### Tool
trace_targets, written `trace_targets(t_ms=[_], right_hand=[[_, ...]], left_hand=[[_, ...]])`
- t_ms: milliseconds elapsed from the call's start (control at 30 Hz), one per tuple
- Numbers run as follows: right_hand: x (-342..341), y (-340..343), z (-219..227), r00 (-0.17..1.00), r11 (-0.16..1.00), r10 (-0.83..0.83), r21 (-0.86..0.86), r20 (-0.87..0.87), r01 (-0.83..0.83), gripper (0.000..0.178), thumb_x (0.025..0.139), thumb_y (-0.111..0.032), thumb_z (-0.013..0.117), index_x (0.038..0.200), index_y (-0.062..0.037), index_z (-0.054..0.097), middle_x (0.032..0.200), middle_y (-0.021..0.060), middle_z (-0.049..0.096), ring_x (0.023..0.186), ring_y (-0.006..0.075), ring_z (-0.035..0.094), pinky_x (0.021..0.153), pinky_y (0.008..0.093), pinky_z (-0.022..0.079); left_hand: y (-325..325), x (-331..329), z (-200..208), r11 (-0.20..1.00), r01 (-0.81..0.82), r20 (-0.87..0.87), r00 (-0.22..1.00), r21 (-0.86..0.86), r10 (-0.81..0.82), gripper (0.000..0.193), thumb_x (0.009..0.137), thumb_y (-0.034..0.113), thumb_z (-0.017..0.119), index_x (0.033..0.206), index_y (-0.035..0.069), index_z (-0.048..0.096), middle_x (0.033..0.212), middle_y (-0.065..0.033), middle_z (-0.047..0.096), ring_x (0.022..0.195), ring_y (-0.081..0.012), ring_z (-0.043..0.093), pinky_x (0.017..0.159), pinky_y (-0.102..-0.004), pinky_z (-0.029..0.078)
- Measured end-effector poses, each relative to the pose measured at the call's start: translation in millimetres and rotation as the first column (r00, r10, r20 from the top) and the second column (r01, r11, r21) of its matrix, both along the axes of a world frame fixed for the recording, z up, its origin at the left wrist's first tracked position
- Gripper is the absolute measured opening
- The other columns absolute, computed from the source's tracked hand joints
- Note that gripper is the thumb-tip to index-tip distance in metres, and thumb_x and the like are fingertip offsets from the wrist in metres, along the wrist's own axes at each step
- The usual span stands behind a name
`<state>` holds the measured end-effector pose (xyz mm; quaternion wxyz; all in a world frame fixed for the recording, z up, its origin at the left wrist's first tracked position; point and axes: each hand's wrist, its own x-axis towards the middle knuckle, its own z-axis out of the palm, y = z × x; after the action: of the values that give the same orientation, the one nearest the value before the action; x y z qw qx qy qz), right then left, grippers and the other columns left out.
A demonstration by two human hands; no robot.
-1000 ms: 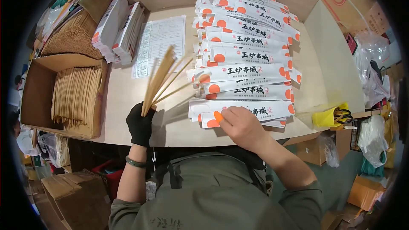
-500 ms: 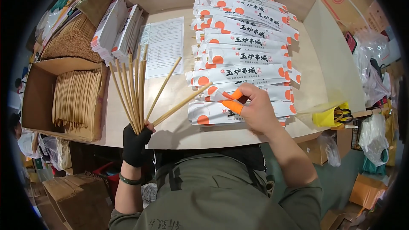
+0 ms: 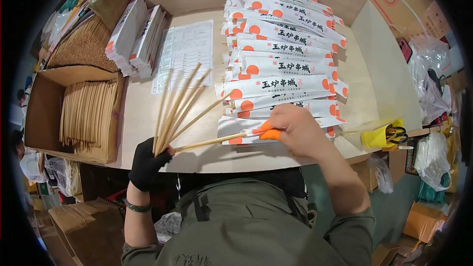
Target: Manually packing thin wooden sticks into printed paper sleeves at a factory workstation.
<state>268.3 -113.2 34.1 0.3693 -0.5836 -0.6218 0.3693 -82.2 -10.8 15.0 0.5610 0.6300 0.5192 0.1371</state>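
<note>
My left hand (image 3: 149, 164), in a black glove, is closed round a fan of thin wooden chopsticks (image 3: 178, 108) above the table's front edge. One pair (image 3: 209, 141) points right, toward my right hand (image 3: 291, 127). Orange finger covers are on my right thumb and a fingertip, pinched together at the end of that pair. Between them shows a small white and red piece of a paper sleeve (image 3: 254, 131); the rest of it is hidden. Beneath and beyond my right hand lies a pile of white chopstick sleeves (image 3: 286, 65) with orange dots and black writing.
At left, a cardboard box (image 3: 117, 118) holds many sticks; another bulk of sticks (image 3: 84, 49) lies behind it. Stacks of flat sleeves (image 3: 125, 29) stand beside a printed sheet (image 3: 189, 44). A yellow holder (image 3: 377, 137) with scissors hangs at the right edge.
My right hand has moved down and slightly left with the sleeve, meeting the pair's end. My left hand has shifted slightly left, and the pair has swung down nearly level.
</note>
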Motion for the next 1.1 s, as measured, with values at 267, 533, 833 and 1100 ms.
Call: trace_targets(t_ms=[267, 533, 833, 1100], right_hand=[[-58.5, 33.3, 1.6, 0.762, 0.749, -0.148, 0.575, 0.630, -0.330, 0.021, 0.074, -0.022, 0.069, 0.084, -0.0042, 0.063, 0.079, 0.0067, 0.057, 0.075, 0.0270, 0.057, 0.064, 0.0360, 0.046], [-37.4, -11.5, -46.3, 0.595, 0.854, -0.016, 0.321, 0.803, -0.410, 0.015, 0.078, -0.012, 0.065, 0.089, -0.0009, 0.061, 0.081, 0.0084, 0.054, 0.071, 0.0215, 0.053, 0.058, 0.0324, 0.042], [-34.9, -15.1, -57.3, 0.842, 0.820, -0.269, 0.570, 0.467, -0.054, 0.016, 0.072, -0.007, 0.073, 0.074, -0.0015, 0.058, 0.078, 0.0097, 0.056, 0.067, 0.0258, 0.056, 0.057, 0.0327, 0.045], [-8.5, 3.1, -4.7, 0.931, 0.956, -0.293, -0.076, -0.218, 0.283, 0.019, 0.081, -0.009, 0.074, 0.076, 0.0008, 0.058, 0.072, 0.0008, 0.051, 0.063, 0.0078, 0.049, 0.056, 0.0237, 0.041]], left_hand=[[-22.4, 114.5, -2.7, 0.983, -0.178, 0.722, 0.676, -0.035, 0.149, 0.030, 0.100, 0.028, 0.049, 0.112, 0.001, 0.052, 0.125, -0.0220, 0.057, 0.117, -0.0247, 0.056, 0.102, -0.0367, 0.041], [5.9, 74.4, -42.4, 0.877, -0.434, 0.336, 0.873, 0.205, 0.354, 0.027, 0.095, 0.027, 0.059, 0.092, 0.001, 0.063, 0.066, 0.0009, 0.055, 0.051, -0.0036, 0.044, 0.048, -0.0192, 0.033], [-11.5, 49.9, -38.2, 0.875, -0.463, 0.282, 0.866, 0.142, 0.412, 0.018, 0.086, 0.016, 0.065, 0.094, 0.000, 0.069, 0.068, -0.0037, 0.064, 0.057, -0.0062, 0.051, 0.054, -0.0217, 0.039], [-16.4, 21.8, -22.3, 0.947, -0.322, 0.232, 0.922, 0.011, 0.311, 0.019, 0.085, 0.018, 0.066, 0.088, 0.000, 0.063, 0.072, -0.0011, 0.059, 0.060, -0.0056, 0.047, 0.055, -0.0203, 0.036]])
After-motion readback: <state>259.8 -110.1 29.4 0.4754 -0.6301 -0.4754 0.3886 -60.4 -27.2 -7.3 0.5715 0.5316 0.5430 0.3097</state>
